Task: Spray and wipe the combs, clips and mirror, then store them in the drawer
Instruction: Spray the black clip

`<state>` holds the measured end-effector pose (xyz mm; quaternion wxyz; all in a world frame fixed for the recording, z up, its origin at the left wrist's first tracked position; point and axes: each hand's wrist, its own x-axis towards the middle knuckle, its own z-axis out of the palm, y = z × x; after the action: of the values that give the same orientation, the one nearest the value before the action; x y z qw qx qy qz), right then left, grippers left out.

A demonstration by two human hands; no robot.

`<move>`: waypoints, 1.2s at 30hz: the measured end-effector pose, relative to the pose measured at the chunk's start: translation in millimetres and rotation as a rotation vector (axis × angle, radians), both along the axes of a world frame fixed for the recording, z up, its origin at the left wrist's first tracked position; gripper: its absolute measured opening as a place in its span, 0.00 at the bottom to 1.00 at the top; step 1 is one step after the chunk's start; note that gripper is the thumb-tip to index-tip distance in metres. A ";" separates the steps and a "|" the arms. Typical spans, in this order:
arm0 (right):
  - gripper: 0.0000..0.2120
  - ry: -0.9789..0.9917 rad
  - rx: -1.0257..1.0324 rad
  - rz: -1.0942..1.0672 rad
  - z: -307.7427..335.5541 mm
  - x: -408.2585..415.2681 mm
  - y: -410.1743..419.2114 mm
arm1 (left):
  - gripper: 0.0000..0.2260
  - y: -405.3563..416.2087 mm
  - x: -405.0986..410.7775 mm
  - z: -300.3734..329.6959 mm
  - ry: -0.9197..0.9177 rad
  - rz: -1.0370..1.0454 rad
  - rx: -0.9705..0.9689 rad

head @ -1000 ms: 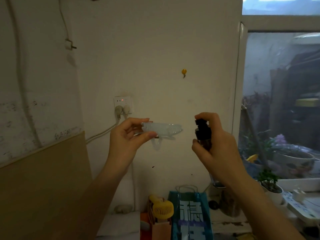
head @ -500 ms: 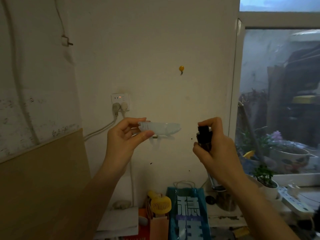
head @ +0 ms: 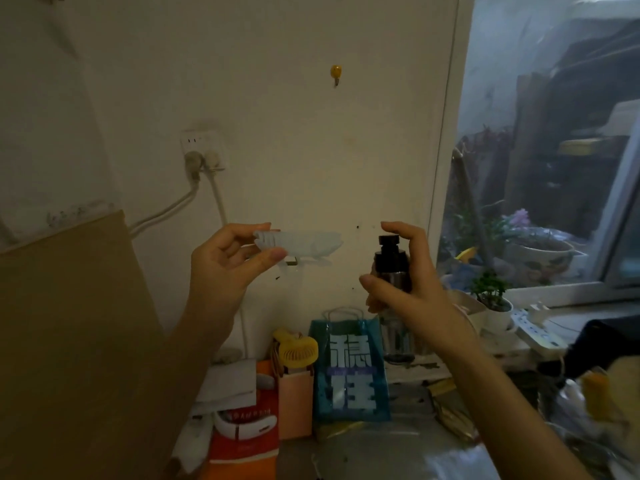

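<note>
Left hand (head: 227,268) raised before the wall, thumb and fingers pinching one end of a translucent clip (head: 300,244), which lies level and juts rightward. Right hand (head: 410,282) just beside it, apart from the clip, wrapped around a dark spray bottle (head: 391,263) held upright; forefinger arched over the black cap, nozzle facing the clip. Below, a blue bag (head: 349,372) on a cluttered surface.

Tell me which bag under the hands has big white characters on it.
The teal bag, right of the plain orange bag that holds the yellow fan. It stands below the right hand.
</note>
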<state>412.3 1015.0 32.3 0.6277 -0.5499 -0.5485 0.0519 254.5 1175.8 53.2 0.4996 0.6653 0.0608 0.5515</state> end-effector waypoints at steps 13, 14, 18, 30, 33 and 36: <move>0.17 0.315 -0.226 0.029 -103.5 43.0 -19.9 | 0.09 -21.3 30.9 -83.3 0.237 -0.025 -0.228; 0.16 0.344 -0.245 0.038 -114.3 46.9 -19.7 | 0.10 -22.6 32.0 -91.2 0.259 -0.030 -0.262; 0.17 0.413 -0.314 0.035 -159.4 58.6 -17.5 | 0.10 -29.8 38.5 -122.6 0.299 -0.014 -0.326; 0.20 0.576 -0.512 -0.109 -281.0 79.6 -13.5 | 0.09 -44.2 40.4 -214.4 0.508 0.144 -0.520; 0.18 0.610 -0.563 -0.156 -312.3 80.7 -11.9 | 0.10 -48.4 34.5 -238.1 0.559 0.168 -0.588; 0.17 0.646 -0.614 -0.187 -340.8 78.7 -9.9 | 0.08 -54.1 26.0 -259.1 0.618 0.160 -0.697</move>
<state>491.0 1005.1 -308.5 0.5766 -0.7132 -0.2320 0.3241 280.5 1121.7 -205.8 0.6075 0.5841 0.4394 0.3110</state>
